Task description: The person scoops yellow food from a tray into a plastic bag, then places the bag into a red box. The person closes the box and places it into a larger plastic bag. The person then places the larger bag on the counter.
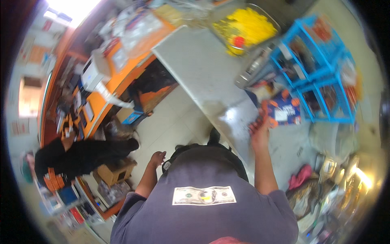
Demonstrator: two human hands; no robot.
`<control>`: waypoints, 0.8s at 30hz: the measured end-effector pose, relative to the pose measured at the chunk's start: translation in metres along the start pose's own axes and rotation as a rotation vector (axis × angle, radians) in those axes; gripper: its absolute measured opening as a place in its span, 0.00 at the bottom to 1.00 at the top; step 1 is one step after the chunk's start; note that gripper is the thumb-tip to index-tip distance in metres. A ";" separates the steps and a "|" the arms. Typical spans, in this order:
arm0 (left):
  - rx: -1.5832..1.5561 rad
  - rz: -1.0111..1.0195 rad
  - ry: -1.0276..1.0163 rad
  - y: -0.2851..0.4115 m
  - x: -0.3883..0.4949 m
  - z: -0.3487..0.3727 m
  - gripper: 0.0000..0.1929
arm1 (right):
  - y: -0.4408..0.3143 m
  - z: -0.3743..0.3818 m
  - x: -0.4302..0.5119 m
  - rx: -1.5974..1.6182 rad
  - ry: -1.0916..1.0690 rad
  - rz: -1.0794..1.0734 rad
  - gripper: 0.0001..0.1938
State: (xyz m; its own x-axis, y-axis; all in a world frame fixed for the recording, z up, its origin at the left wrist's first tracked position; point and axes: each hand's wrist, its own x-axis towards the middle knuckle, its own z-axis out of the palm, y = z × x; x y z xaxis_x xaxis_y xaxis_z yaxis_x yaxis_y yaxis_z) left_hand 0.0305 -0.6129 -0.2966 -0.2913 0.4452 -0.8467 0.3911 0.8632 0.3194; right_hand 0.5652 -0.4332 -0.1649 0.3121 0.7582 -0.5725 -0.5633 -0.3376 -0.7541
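Note:
My right hand (259, 126) is raised over the grey metal counter (201, 70). Thumb and forefinger close on the left edge of a dark blue printed packet (284, 110) with orange patterns and a white label; the other fingers curl to its left. Beyond the packet lie small packages (264, 91), partly covered by it. My left hand (158, 158) hangs low at my side over the tiled floor, away from the counter. Its fingers are loosely bent, and nothing shows in them.
Blue plastic baskets (317, 64) stand at the counter's right. A metal tray (275, 23) of yellow food (253, 26) sits at the far end. Leftward, an orange desk (122, 73) carries a white device (96, 73), and a person in black (88, 155) stands beside it. Cardboard box (117, 172) lower left.

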 end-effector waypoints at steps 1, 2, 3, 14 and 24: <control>-0.002 -0.004 0.011 0.001 -0.006 -0.001 0.27 | 0.008 -0.007 -0.003 0.000 0.020 0.046 0.33; -0.043 0.004 0.021 -0.002 -0.008 0.004 0.27 | 0.017 -0.014 0.001 0.005 0.045 0.090 0.37; -0.079 0.006 0.025 -0.011 -0.006 0.004 0.27 | 0.016 -0.008 -0.003 -0.013 0.058 0.138 0.36; 0.093 0.263 -0.226 -0.096 0.009 -0.012 0.22 | 0.045 -0.019 -0.034 -0.540 -0.033 -0.029 0.15; 0.418 0.173 -0.421 0.045 0.132 -0.045 0.22 | 0.152 -0.166 -0.257 -0.569 0.363 -0.061 0.13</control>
State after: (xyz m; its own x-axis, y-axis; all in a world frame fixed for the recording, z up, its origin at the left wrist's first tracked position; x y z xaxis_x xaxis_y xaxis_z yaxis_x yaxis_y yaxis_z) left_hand -0.0296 -0.5047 -0.3748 0.1430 0.3647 -0.9201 0.7358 0.5826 0.3452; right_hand 0.5269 -0.7718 -0.1858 0.6240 0.5831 -0.5202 -0.0774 -0.6163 -0.7837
